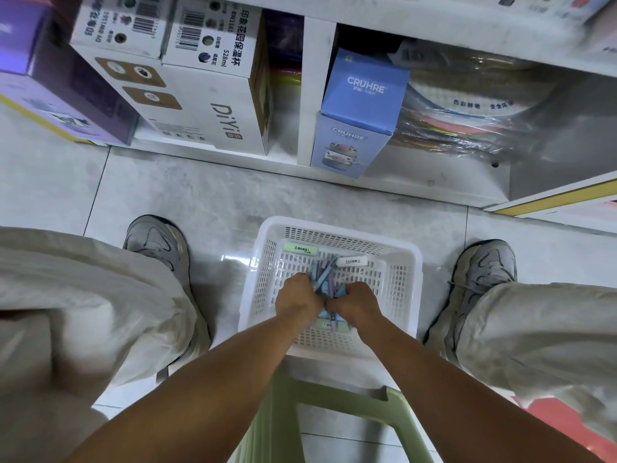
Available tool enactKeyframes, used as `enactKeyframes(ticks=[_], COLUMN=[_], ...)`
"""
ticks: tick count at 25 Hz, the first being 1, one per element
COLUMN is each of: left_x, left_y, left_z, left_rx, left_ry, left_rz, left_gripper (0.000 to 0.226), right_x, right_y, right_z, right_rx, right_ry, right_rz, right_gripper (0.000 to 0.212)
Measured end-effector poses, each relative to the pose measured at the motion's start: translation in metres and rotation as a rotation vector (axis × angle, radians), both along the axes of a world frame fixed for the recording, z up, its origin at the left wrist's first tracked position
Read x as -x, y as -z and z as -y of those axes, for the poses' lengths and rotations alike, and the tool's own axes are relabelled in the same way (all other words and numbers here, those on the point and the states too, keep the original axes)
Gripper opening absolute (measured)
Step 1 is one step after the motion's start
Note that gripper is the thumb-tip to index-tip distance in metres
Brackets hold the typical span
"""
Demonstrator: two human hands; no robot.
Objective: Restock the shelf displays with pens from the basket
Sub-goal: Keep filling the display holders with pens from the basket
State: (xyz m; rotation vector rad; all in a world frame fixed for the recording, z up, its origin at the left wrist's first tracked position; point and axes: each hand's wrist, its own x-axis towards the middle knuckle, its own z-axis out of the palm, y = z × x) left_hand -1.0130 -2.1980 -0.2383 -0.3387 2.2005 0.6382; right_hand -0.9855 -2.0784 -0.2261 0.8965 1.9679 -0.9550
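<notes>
both hands in the basket, gathering pens

the white basket (405, 282) sits on the tiled floor (200, 195) between the person's two grey shoes, in front of the bottom shelf (317, 95). both hands reach down into it side by side, nearly touching. the left hand (297, 297) and the right hand (350, 300) curl their fingers around a bundle of pastel pens (323, 274) lying in the middle of the basket. a white eraser-like packet (352, 261) and a green label (299, 249) lie near the far wall. a blue cruhre box (357, 111) stands on the shelf.
</notes>
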Motion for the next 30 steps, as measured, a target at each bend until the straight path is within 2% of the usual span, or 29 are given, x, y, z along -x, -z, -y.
enactKeyframes(ticks=[3,8,12,15,19,22,25,27,30], left_x=[0.012,0.038,0.058,0.075,0.100,0.106,0.110,0.115,0.124], left_y=[-0.002,-0.030,-0.072,-0.125,-0.211,-0.286,-0.355,-0.402,-0.458], left_z=[0.009,0.032,0.037,0.038,0.032,0.026,0.019,0.005,-0.025], left_rx=[-0.146,-0.371,-0.403,-0.455,-0.565,-0.679,-0.782,-0.830,-0.944], left_ry=[0.007,0.057,0.240,0.390,0.493,0.511,0.514,0.498,0.358], left_rz=[0.079,0.177,0.166,0.216,0.204,0.146,0.019,-0.096,-0.209], left_gripper=[0.019,0.022,0.018,0.015,0.016,0.005,0.012,0.005,0.005], right_x=[0.008,0.022,0.035,0.040,0.056,0.061,0.059,0.058,0.061], right_y=[-0.005,-0.026,-0.061,-0.103,-0.181,-0.247,-0.310,-0.354,-0.404], right_z=[-0.007,-0.025,-0.034,-0.041,-0.062,-0.083,-0.103,-0.116,-0.132], right_rx=[-0.022,-0.074,-0.010,0.117,0.128,0.163,0.292,0.350,0.440], right_ry=[-0.032,-0.191,-0.289,-0.301,-0.382,-0.381,-0.303,-0.242,-0.067], right_rz=[0.016,-0.012,0.013,-0.014,-0.245,-0.442,-0.615,-0.752,-0.915], right_gripper=[0.031,0.005,0.012,0.012,0.009,0.015,0.017,0.014,0.014])
